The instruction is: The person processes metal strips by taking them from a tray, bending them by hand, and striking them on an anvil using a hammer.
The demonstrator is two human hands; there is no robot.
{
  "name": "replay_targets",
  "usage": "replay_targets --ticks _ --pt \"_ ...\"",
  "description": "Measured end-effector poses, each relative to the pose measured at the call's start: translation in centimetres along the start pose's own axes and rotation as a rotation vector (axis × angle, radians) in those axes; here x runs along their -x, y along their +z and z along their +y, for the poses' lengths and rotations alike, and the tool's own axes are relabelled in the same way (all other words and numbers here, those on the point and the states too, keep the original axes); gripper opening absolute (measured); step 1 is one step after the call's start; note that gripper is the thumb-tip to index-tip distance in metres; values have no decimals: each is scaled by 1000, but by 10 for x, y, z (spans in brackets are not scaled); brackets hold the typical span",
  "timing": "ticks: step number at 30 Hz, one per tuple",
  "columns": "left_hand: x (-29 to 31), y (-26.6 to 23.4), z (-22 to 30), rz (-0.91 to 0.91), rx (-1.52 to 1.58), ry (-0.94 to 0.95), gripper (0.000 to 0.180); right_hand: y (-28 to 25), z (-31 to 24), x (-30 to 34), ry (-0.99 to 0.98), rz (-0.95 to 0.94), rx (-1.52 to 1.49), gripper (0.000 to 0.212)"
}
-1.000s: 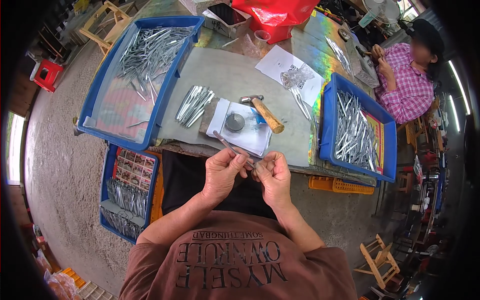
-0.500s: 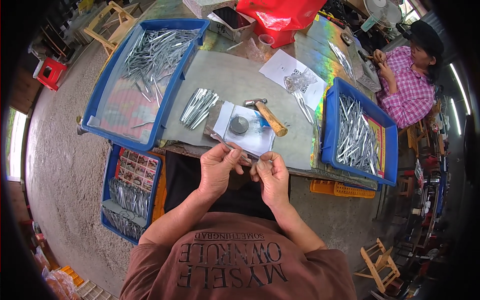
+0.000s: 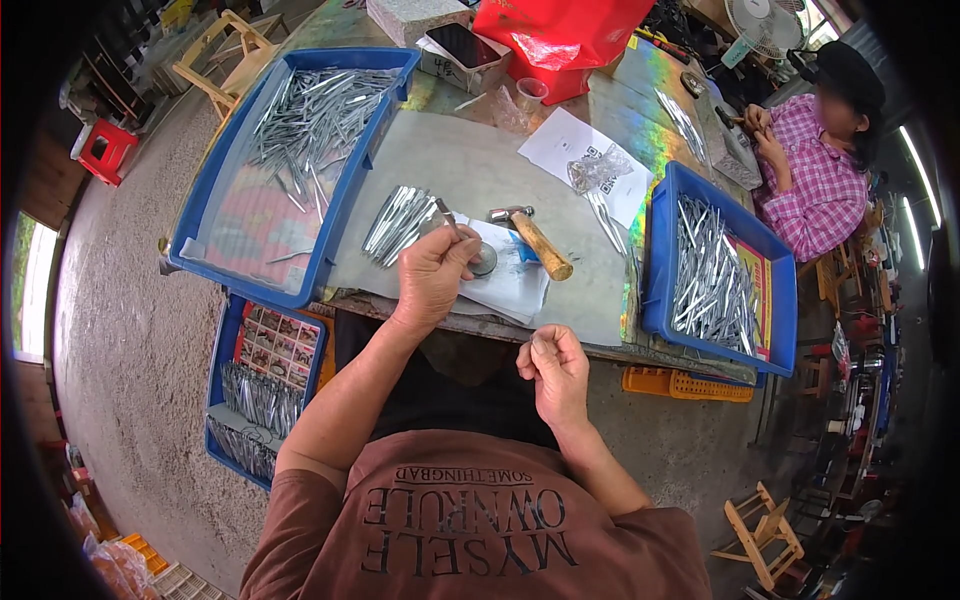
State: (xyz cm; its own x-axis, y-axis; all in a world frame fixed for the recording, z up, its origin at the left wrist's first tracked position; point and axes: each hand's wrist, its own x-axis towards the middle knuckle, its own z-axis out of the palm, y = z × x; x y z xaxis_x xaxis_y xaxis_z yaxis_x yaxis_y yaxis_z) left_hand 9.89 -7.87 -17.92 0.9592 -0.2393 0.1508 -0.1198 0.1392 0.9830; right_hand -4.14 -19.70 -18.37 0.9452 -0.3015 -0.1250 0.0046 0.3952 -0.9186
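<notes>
My left hand [image 3: 430, 278] is closed on a slim silvery metal piece [image 3: 446, 214], which sticks up past the fingers over the near part of the table. Behind that hand a round grey metal block [image 3: 485, 261] is partly hidden, resting on white paper [image 3: 515, 285]. Right of the block lies a hammer [image 3: 541, 246] with a wooden handle. My right hand [image 3: 556, 372] hovers at the table's near edge, thumb and fingers pinched; whether anything small is in them is hidden. A bundle of similar slim pieces [image 3: 398, 226] lies left of the paper.
Blue trays of metal pieces stand at left [image 3: 318, 235] and right [image 3: 655, 290]; another blue tray [image 3: 212, 400] sits lower left. A red bag [image 3: 560, 30], a phone [image 3: 463, 42] and a plastic cup [image 3: 532, 92] are at the back. A person [image 3: 815, 170] works at far right.
My hands have come apart. The left has gone forward and up with the slim metal piece, over the paper; the right has dropped slightly toward me.
</notes>
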Motion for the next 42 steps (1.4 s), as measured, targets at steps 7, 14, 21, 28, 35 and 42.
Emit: replay_targets --ticks 7,14,21,28,35,42 --pt "-5 4 -1 -5 -58 -12 7 -3 1 2 9 3 10 8" --pt "-6 6 1 3 -96 -28 7 -7 -1 1 3 12 25 8" --pt "-5 7 -2 -6 -151 12 7 -12 -18 -12 -96 79 87 8" --pt "-9 4 1 -98 -386 184 7 -20 -57 -81 -235 111 493 15" --pt "-15 2 2 -213 -494 456 7 5 -71 -117 437 -148 475 28" --pt "-14 2 3 -208 -486 500 6 4 -66 -103 148 -178 391 39"
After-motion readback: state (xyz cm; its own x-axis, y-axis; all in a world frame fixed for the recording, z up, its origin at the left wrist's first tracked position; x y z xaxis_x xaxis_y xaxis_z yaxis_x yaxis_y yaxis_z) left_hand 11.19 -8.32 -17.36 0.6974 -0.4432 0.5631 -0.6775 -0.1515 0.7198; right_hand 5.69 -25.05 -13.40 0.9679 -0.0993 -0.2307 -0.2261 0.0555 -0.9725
